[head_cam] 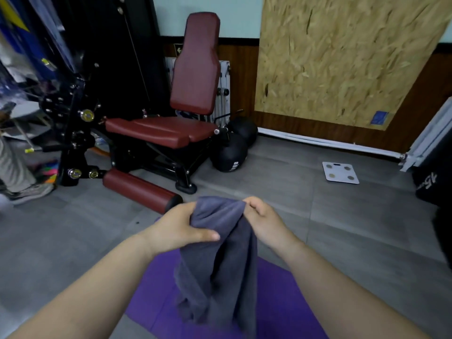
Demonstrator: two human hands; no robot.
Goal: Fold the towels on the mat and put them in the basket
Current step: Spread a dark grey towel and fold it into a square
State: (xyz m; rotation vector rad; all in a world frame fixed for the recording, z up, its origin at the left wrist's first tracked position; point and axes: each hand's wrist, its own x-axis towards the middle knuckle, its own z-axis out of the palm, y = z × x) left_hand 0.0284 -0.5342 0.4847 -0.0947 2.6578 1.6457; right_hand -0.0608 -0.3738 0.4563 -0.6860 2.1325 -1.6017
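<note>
Both hands, left point(181, 228) and right point(263, 221), pinch grey towel point(220, 265) above purple mat point(276, 302); folding barely begun, next find corners, spread flat.

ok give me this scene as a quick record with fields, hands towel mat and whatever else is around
towel: dark grey, unfolded, hanging bunched above the mat
left hand: grips the towel's top edge on the left
right hand: grips the top edge on the right
mat: purple, on the grey floor under the towel
basket: not in view
background: red-padded gym machine, black medicine balls, white scale
</note>
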